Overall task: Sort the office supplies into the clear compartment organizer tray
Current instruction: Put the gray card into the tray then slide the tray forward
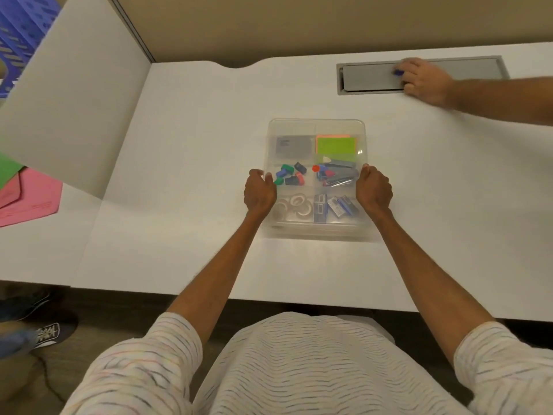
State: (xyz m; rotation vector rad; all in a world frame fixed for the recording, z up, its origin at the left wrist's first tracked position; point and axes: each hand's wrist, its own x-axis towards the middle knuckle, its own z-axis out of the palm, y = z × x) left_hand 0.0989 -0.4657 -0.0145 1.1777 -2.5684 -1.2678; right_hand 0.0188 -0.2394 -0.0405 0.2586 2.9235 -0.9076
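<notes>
Tray: a clear plastic compartment organizer tray stands on the white desk, about mid-desk, straight ahead of the person.
Left hand: the left hand grips the tray's left wall at the middle row, fingers curled over the rim.
Right hand: the right hand grips the right wall opposite, fingers curled and the thumb at the rim.
Far row: a flat grey box on the left; a green pad of sticky notes over an orange one on the right.
Middle row: small chunky green, blue, black and red pieces on the left, too blurred to name; a dark, red and blue jumble on the right.
Near row: white tape rolls on the left; small blue boxes on the right.
Far right: another person's hand rests on a grey hatch set in the desk, a small blue object at its fingertips.
Left edge: a pink folder, a green sheet and a purple slotted rack.
</notes>
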